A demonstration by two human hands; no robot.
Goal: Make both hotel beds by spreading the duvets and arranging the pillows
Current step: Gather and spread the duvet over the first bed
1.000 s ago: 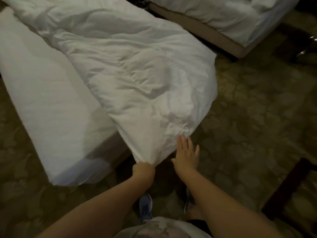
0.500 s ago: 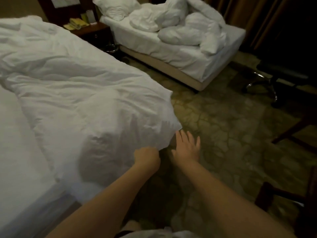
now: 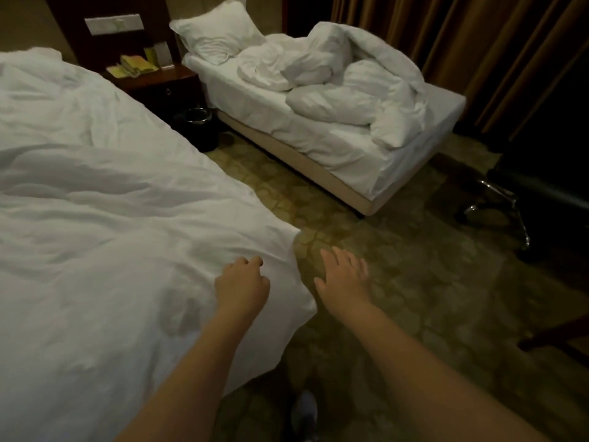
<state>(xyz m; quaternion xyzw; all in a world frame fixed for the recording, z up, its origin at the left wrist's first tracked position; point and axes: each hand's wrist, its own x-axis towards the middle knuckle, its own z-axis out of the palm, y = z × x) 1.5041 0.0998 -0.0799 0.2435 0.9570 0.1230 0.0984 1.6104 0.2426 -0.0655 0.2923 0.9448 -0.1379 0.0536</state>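
Obs: white rumpled duvet (image 3: 111, 218) covers near bed (hidden beneath), long axis running away to headboard end; foot corner overhangs right edge. Left hand (image 3: 243, 283) nearer, curled on that corner, pinch unconfirmed. Right hand (image 3: 345, 280) flat, fingers straight, just beside the duvet.

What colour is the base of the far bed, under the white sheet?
Beige or tan; the far bed's base shows best in the head view.

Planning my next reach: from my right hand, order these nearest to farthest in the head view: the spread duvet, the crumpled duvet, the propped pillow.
From the right hand:
1. Spread duvet, just to its left.
2. Crumpled duvet, ahead on the far bed.
3. Pillow, at that bed's head, farthest.
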